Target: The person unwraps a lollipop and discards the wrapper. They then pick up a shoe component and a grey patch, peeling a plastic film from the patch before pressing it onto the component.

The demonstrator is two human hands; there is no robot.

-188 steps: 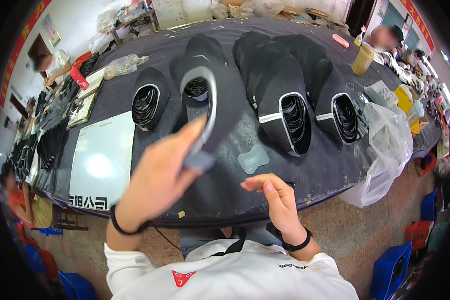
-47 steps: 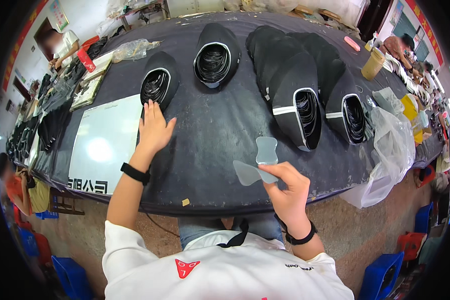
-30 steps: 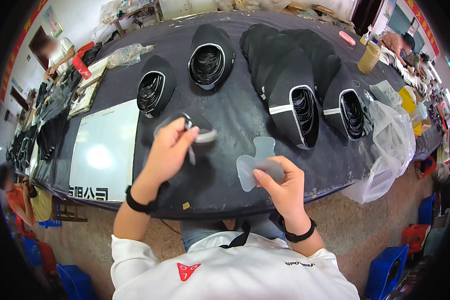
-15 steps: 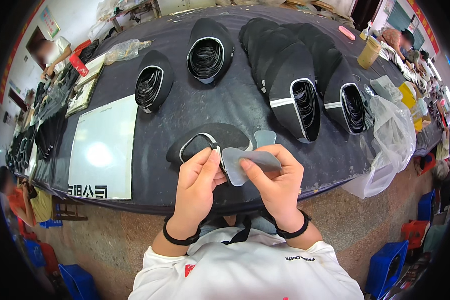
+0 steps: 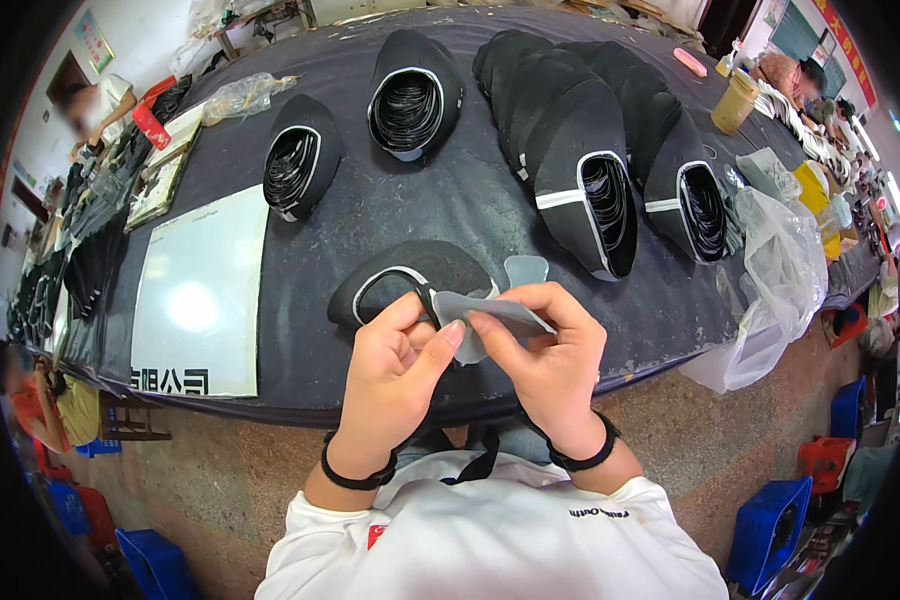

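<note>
My left hand (image 5: 395, 365) is closed at the white-trimmed edge of a black shoe upper (image 5: 435, 263) that lies on the table in front of me. Its thumb presses against the near side of a thin grey flexible piece (image 5: 495, 308). My right hand (image 5: 555, 345) pinches that grey piece between thumb and fingers; whether it is one bent sheet or a small stack, I cannot tell. The spot where piece and upper meet is partly hidden by my fingers. Just beyond my right hand lies another small grey piece (image 5: 526, 270) with a narrowed middle.
Nested stacks of black uppers stand farther off, one at the left (image 5: 303, 160), another in the middle (image 5: 407, 105), two long rows at right (image 5: 580, 160). A white board (image 5: 200, 300) lies left, clear plastic bags (image 5: 785, 260) right, beside a tan jar (image 5: 735, 102). People work at both sides.
My left thumb has moved right, from the upper's edge onto the grey piece. The grey piece is tilted flatter and has shifted slightly left and up with my right hand.
</note>
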